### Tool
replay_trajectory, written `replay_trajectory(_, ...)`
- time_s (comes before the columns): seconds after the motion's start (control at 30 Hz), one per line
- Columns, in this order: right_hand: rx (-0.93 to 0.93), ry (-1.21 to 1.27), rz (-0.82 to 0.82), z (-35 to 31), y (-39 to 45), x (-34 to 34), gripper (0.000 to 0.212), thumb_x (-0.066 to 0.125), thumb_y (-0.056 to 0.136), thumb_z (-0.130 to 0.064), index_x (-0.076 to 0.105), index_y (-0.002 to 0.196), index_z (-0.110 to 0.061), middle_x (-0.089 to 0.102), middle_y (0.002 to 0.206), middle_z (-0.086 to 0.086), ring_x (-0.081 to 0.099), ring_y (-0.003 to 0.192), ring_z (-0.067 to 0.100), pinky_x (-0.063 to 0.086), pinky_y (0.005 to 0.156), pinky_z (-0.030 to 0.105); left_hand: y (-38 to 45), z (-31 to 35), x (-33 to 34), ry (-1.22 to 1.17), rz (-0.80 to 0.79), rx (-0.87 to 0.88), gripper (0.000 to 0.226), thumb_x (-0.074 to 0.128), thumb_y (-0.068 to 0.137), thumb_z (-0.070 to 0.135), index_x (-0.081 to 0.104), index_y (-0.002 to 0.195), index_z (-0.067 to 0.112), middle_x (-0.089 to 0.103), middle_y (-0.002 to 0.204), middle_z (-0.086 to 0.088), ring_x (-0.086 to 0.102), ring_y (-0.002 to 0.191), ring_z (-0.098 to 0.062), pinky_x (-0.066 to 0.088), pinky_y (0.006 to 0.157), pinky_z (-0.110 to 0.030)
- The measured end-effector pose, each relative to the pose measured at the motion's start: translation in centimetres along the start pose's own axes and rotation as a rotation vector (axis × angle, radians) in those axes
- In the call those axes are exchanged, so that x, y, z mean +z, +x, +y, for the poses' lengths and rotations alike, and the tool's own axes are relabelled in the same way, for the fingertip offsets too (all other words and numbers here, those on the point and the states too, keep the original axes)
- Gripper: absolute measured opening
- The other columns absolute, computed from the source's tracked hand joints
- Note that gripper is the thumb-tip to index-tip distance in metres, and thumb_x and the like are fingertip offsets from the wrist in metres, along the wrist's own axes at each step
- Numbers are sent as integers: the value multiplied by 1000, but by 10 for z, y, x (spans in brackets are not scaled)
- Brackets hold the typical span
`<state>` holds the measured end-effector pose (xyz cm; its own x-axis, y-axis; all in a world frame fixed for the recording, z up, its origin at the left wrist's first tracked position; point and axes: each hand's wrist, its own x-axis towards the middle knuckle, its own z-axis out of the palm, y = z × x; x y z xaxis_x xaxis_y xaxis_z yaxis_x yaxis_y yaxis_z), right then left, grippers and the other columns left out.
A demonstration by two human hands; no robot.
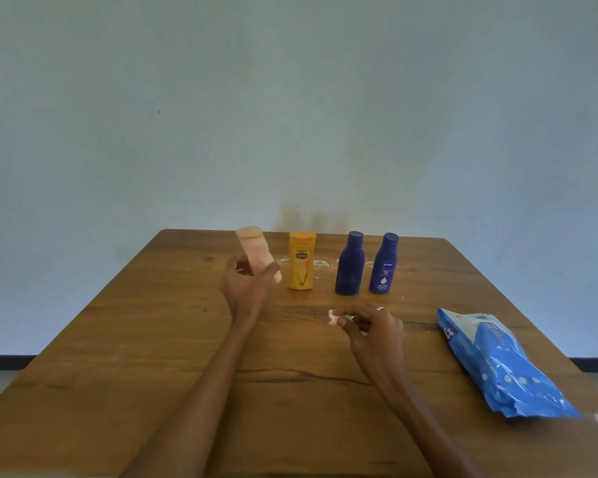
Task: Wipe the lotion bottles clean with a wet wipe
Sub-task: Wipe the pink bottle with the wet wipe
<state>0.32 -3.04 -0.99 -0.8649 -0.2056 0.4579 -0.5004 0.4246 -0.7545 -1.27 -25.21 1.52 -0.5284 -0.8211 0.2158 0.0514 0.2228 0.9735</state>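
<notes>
Just left of the frame's centre, our left hand [247, 288] holds the peach bottle [256, 251] off the tabletop [152, 339], its grip curled round the lower body; the bottle tilts with its cap toward the upper left and looks blurred. Lower and to the right, our right hand [373, 331] hovers above the wood, fingers bent, its grip pinching a small crumpled white wipe [335, 319] at the fingertips. A ring [380, 309] shows on one finger.

Behind the hands, three more bottles stand upright in a row. The yellow bottle [302, 261] is just right of the peach one. Right of centre stand two dark blue bottles close together: the left blue bottle [350, 263] shows a plain side, the right blue bottle [384, 263] shows a white-printed label. White smears [321, 265] mark the wood around the row.

At the right edge of the frame a blue wipes pack [497, 363] lies flat, well apart from the bottles. A pale wall [290, 98] fills the upper frame.
</notes>
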Motion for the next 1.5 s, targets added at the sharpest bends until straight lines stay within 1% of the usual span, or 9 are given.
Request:
replay_trajectory(0.2,-78,92,45,-26,-18,-13,21,73,82,-19,73,96,-34,70,88,-20,64,84,-3,52,73,13,-54,7,-25,-62,-430,-12,57,88,65,34,62,113,18,68,110,4,67,96,-12,59,74,-29)
replay_trajectory(0.37,-166,71,69,-38,-43,-22,22,74,81,-14,73,98,-28,69,94,-17,64,88,-2,52,72,12,-105,12,-28,-414,-648,-357,63,85,61,26,63,116,5,72,112,-12,72,98,-25,59,82,-39)
replay_trajectory(0.57,-185,-109,24,-27,-71,-31,22,74,81,-19,71,100,-30,65,97,-15,59,88,-2,50,71,14,-136,0,-26,-526,-708,-500,74,90,61,28,57,121,0,67,119,-20,69,105,-31,57,89,-45)
replay_trajectory(0.67,-162,-149,32,-25,-77,-32,20,72,83,-22,71,100,-33,64,97,-17,57,89,-4,45,71,9,-146,-3,-28,-513,-755,-469,65,82,69,28,56,121,-1,66,121,-20,68,108,-31,54,95,-49)
replay_trajectory(0.83,-147,-106,74,-32,-76,-34,17,70,84,-25,70,98,-33,64,100,-16,56,92,-3,45,71,11,-149,-7,-32,-425,-824,-379,77,90,60,41,58,120,6,68,122,-13,65,113,-30,50,98,-54)
replay_trajectory(1.1,-136,-156,106,-39,-54,-39,19,71,84,-20,72,102,-24,65,105,-5,56,92,2,40,69,7,-152,-3,-30,-204,-814,-272,84,91,43,53,64,117,23,69,117,5,64,109,-15,54,96,-42)
replay_trajectory(1.2,-158,-175,113,-43,-45,-38,21,73,82,-20,73,103,-20,66,103,-2,54,89,1,37,67,5,-156,1,-29,-150,-790,-236,72,89,50,49,65,114,26,70,113,8,64,106,-12,55,93,-37)
replay_trajectory(1.33,-139,-145,148,-46,-27,-40,22,72,83,-23,73,105,-20,67,105,-2,59,94,10,50,71,20,-157,1,-27,-108,-822,-215,64,89,57,42,66,115,28,71,110,11,66,101,-7,53,82,-25)
replay_trajectory(1.5,-100,-73,89,-49,-23,-44,22,69,85,-26,72,106,-24,66,105,-10,61,92,6,49,71,15,-156,-2,-30,-169,-850,-206,57,88,63,34,69,116,23,74,109,6,68,103,-12,55,94,-36)
